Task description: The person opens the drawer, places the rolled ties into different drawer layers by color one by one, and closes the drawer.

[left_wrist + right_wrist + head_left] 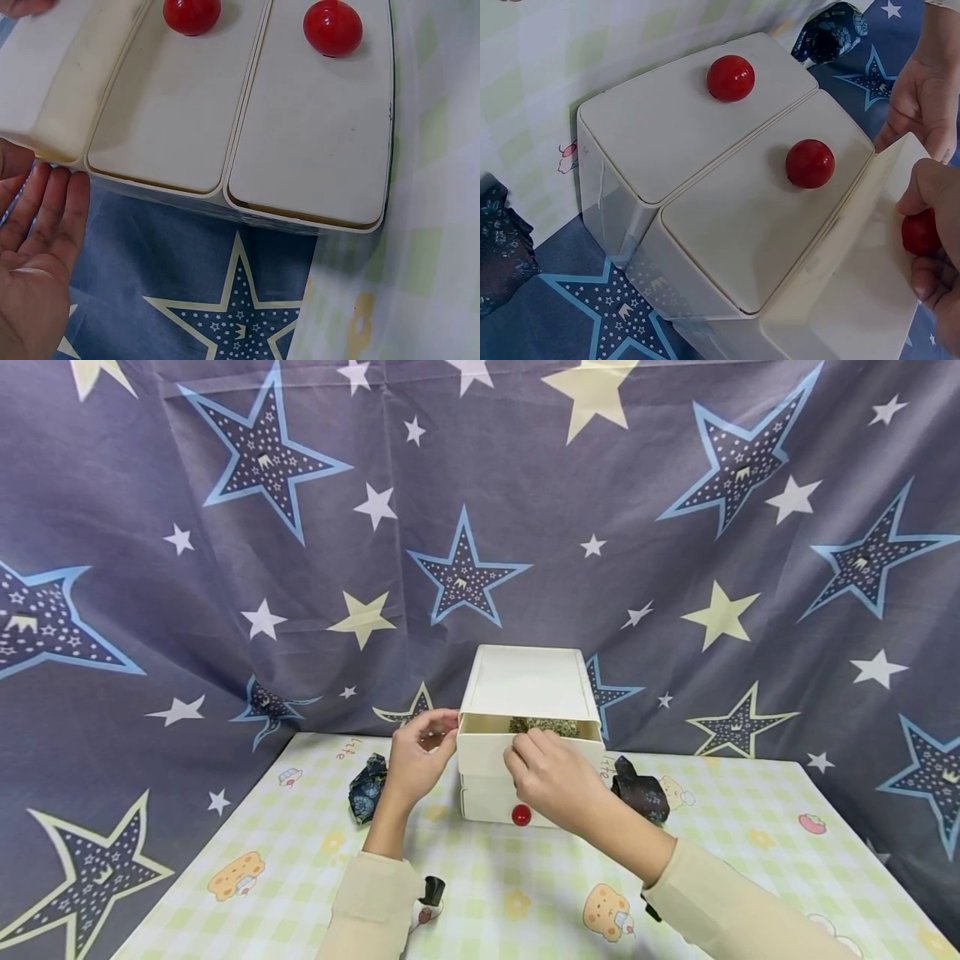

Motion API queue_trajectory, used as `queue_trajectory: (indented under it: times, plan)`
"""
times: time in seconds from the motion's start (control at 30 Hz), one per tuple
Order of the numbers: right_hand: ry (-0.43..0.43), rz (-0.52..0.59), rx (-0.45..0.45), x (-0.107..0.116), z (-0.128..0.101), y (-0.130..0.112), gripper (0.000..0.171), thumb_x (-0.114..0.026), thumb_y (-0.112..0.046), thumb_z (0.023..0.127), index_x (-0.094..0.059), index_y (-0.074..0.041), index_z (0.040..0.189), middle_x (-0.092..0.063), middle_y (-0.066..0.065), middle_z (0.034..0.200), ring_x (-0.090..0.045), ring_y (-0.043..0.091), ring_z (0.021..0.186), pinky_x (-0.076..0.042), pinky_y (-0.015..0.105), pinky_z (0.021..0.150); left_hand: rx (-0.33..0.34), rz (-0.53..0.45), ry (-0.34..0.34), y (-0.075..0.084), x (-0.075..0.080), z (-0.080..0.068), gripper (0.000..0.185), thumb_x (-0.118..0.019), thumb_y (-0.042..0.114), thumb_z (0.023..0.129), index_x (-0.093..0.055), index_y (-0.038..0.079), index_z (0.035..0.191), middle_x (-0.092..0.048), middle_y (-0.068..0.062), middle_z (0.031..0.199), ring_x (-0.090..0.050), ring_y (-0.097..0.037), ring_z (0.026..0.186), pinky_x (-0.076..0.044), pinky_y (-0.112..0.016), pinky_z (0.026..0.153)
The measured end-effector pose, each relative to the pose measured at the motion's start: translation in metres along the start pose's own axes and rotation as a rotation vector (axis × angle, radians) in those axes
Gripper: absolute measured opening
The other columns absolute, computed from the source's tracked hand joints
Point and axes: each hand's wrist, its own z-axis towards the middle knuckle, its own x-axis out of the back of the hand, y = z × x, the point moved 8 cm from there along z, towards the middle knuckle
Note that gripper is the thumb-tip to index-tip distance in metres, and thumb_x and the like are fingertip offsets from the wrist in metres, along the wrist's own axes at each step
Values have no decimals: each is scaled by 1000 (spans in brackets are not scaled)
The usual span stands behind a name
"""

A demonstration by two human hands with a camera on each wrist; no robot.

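Note:
A white three-drawer box [528,681] stands at the back of the table, its top drawer [487,752] pulled partly out. Something speckled grey-green [551,727] shows inside that drawer. My right hand [551,768] pinches the drawer's red knob [921,234] between thumb and fingers. At the box's left side is my left hand [422,756], its fairly straight fingers [56,202] touching the edge by the top drawer. The middle drawer [742,217] and bottom drawer [682,112] are pushed in, each with a round red knob.
Dark patterned cloth bundles lie left [367,789] and right [641,793] of the box. A pale green checked cloth [517,877] with cartoon prints covers the table. Behind hangs a dark star-print curtain [420,468], close to the back of the box.

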Motion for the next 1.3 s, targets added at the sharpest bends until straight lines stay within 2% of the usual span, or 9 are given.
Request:
queue_trajectory:
  times: [0.3, 0.67, 0.87, 1.07, 1.2, 1.3]
  plan:
    - [3, -6, -12, -3, 1, 2, 20, -77, -3, 77, -69, 3, 95, -62, 11, 91, -55, 23, 79, -47, 32, 68, 10, 0, -1, -5, 1, 0, 23, -68, -13, 88, -71, -8, 111, -73, -22, 97, -69, -23, 85, -59, -33, 78]
    - [-8, 3, -15, -7, 1, 5, 20, -77, -1, 78, -69, 2, 96, -61, 11, 91, -54, 25, 78, -46, 32, 67, 0, 3, -1, -3, 0, 0, 23, -68, -14, 88, -71, -9, 110, -73, -22, 96, -69, -22, 84, -59, -30, 76]
    - [-42, 6, -25, -10, 1, 7, 29, -84, -7, 76, -70, 2, 99, -62, 11, 94, -55, 25, 81, -48, 32, 70, 7, 6, -2, -4, 0, -1, 23, -68, -13, 88, -71, -8, 110, -73, -21, 96, -69, -21, 84, -59, -30, 77]
    - [-55, -6, -33, -12, 1, 8, 23, -81, 2, 81, -70, 3, 101, -63, 12, 97, -57, 25, 83, -50, 32, 72, 8, 9, -8, -4, -1, -1, 22, -68, -12, 88, -71, -9, 110, -73, -21, 97, -69, -20, 84, -60, -35, 77]
    - [-63, -6, -45, -13, 1, 9, 20, -78, 4, 83, -70, 3, 102, -64, 13, 97, -58, 27, 84, -51, 32, 72, 6, 9, -3, -18, -1, 0, 24, -69, -13, 88, -71, -8, 111, -73, -21, 97, -70, -25, 84, -60, -42, 77]
    - [-75, 3, -62, -14, 1, 10, 19, -78, 5, 84, -71, 3, 101, -65, 13, 97, -59, 27, 86, -52, 33, 74, 9, 11, 1, -32, -2, 1, 25, -69, -13, 88, -72, -6, 112, -74, -20, 97, -70, -27, 85, -60, -41, 76]
